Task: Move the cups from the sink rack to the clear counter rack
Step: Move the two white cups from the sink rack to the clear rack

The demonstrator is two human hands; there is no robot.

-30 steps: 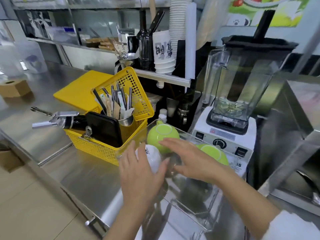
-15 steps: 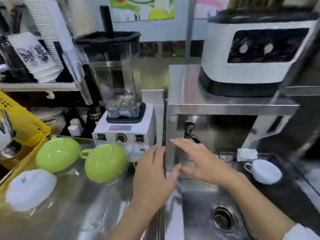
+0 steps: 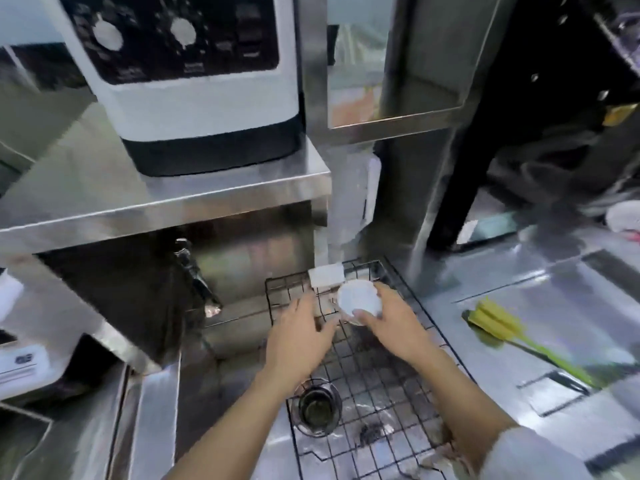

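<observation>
A white cup (image 3: 358,299) sits upside down at the far end of the black wire sink rack (image 3: 391,386), which spans the steel sink. My right hand (image 3: 393,323) wraps around the cup from the right, thumb at its near side. Just left of the cup, my left hand (image 3: 299,336) hovers over the rack's left edge with fingers spread and nothing in it. The clear counter rack is out of view.
A white sponge block (image 3: 325,276) lies on the rack's far edge behind the cup. The sink drain (image 3: 317,407) shows below the rack. A yellow-green brush (image 3: 519,341) lies on the right counter. A white appliance (image 3: 194,81) stands on the steel shelf above the sink.
My view has swung right from the counter rack with green and white cups to the sink. Both hands moved over the sink rack, and my right hand closed on the white cup.
</observation>
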